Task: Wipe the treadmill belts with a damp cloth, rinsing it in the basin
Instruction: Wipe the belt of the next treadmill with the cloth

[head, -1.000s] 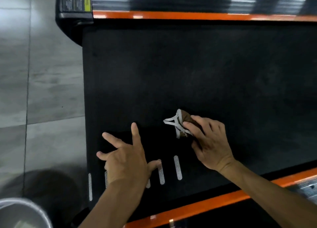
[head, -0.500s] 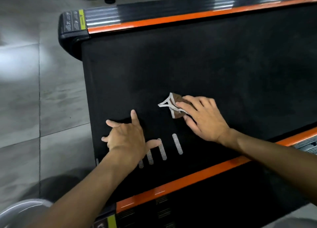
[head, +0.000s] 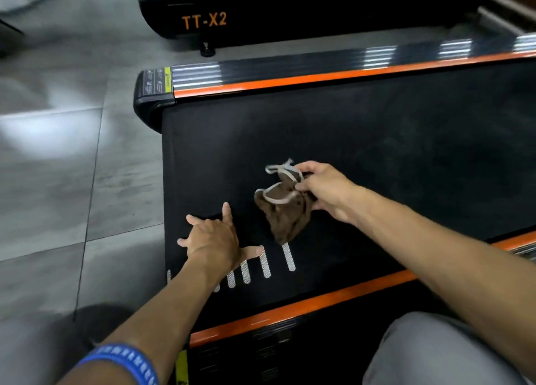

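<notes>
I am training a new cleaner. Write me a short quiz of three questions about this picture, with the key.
1. True or false: the right hand presses the brown cloth flat on the treadmill belt.
2. Which hand rests spread on the belt? A) left hand B) right hand
3. Fill in: the orange lettering on the other treadmill reads ____.

Key: 1. False, it pinches the cloth, which hangs bunched. 2. A. 3. TT-X2.

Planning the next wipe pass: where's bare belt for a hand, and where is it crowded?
Bare: the belt between the far orange rail and the right hand, and rightward beyond that forearm. Crowded: the near-left corner, where the left hand presses by the white stripes and the brown cloth hangs from the right hand.
</notes>
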The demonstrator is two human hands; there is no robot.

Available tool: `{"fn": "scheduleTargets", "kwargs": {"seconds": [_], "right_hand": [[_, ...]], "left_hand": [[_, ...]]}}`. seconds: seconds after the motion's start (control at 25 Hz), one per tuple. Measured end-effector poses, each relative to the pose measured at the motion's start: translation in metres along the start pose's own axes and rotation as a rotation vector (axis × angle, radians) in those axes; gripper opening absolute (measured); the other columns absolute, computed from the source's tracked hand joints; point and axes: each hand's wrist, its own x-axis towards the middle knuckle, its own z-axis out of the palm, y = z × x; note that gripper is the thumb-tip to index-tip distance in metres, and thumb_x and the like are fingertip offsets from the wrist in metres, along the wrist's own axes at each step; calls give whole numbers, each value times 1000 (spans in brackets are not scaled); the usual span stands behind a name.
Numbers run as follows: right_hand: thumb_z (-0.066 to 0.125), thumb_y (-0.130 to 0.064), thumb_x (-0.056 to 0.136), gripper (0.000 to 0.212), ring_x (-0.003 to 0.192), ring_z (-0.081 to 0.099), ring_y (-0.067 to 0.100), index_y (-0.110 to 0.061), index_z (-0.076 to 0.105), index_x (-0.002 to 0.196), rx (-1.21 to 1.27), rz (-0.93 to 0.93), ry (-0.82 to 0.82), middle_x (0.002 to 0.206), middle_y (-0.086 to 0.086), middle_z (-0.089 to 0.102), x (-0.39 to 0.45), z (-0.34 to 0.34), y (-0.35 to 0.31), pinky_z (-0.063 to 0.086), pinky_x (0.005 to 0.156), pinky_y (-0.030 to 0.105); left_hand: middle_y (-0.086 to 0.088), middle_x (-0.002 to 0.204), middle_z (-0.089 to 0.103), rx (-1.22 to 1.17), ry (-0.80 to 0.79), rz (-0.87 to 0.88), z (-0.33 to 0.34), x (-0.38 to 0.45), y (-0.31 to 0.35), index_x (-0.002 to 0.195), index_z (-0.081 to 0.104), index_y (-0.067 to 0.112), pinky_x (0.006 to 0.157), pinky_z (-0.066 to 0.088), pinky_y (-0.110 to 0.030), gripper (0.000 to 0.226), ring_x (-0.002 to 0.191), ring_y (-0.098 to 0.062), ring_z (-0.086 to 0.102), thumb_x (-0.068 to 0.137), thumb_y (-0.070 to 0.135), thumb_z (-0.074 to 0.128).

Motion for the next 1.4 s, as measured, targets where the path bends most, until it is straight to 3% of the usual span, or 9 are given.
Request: {"fn": "scheduleTargets", "kwargs": {"seconds": [0.12, 0.28, 0.48, 0.6, 0.72, 0.88, 1.04, 1.24, 1.4], "right_hand": [[46, -1, 96, 37, 85, 65, 20, -20, 57, 126, 252, 45, 10, 108, 8, 67, 1, 8, -7, 55, 61, 35], [43, -17, 97, 42, 124, 51, 29, -17, 48, 138, -433, -15, 453, 138, 9, 54, 8, -3, 25, 43, 99, 36], [40, -18, 99, 52, 149, 14, 29, -13, 34, 150, -895, -195, 505, 160, 10, 23, 9, 26, 95, 14, 122, 42], [30, -30, 103, 52, 151, 6, 25, -18, 26, 154, -911, -238, 549, 163, 7, 15, 9, 28, 108, 5, 123, 40], [28, -33, 103, 54, 151, 2, 24, -20, 23, 155, -921, -234, 576, 164, 6, 11, 12, 31, 110, 1, 123, 39], [23, -36, 102, 54, 151, 6, 24, -19, 29, 153, -900, -276, 610, 163, 6, 16, 16, 31, 113, 5, 123, 41], [16, -37, 102, 54, 150, 14, 22, -19, 40, 147, -801, -249, 656, 159, 4, 27, 16, 33, 106, 10, 123, 39], [36, -20, 102, 45, 147, 24, 20, -19, 43, 146, -818, -454, 536, 155, 2, 36, 54, 43, 68, 19, 121, 37], [19, -39, 100, 55, 146, 22, 10, -23, 33, 151, -609, -467, 519, 155, -5, 36, 69, 47, 72, 20, 121, 33]], "left_hand": [[-37, 144, 35, 16, 11, 9, -3, -2, 2, 152, -18, 19, 97, 50, -44, 118, 127, -52, 44, 71, 90, 29], [-32, 140, 45, 58, 15, 26, 3, 1, 2, 151, -20, 20, 90, 54, -43, 117, 127, -55, 42, 69, 91, 26], [-34, 142, 41, 64, -16, 22, 0, 3, 1, 152, -17, 20, 90, 52, -41, 122, 123, -50, 51, 66, 95, 27], [-12, 133, 57, 17, 15, 39, -3, 8, -10, 155, 5, 25, 90, 50, -40, 100, 130, -39, 45, 80, 82, 37], [2, 105, 63, -111, 553, 147, -1, 4, -7, 110, 60, 26, 71, 50, -34, 37, 101, -23, 60, 88, 54, 47], [-1, 116, 51, -113, 548, 693, 15, 24, 22, 120, 53, 25, 89, 49, -39, 51, 106, -22, 49, 81, 58, 45], [-2, 128, 39, -269, 604, 579, -5, 59, 22, 130, 47, 27, 85, 54, -37, 46, 116, -22, 41, 87, 44, 50], [1, 105, 49, -389, 578, 432, -34, 106, -8, 97, 60, 19, 72, 49, -35, 15, 99, -22, 53, 87, 20, 49], [5, 134, 48, -420, 513, 659, -12, 108, -2, 128, 54, 24, 105, 38, -35, 56, 120, -17, 45, 83, 56, 44]]}}
